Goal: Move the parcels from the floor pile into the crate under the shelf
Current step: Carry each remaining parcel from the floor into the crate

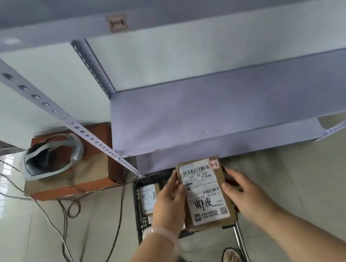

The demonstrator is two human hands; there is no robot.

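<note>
Hands grip parcel lengthwise (label up) over crate.

The tiled floor carried a black crate under the shelf's front edge, a cardboard box and cables at its left corner.

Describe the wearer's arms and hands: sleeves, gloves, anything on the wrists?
Both forearms are bare to the frame edge, with no sleeves in view. No gloves on the left hand or the right hand. The left wrist carries a pale, translucent pinkish bracelet. The right wrist shows nothing worn. No rings or watch are visible, and no markings can be made out.
</note>
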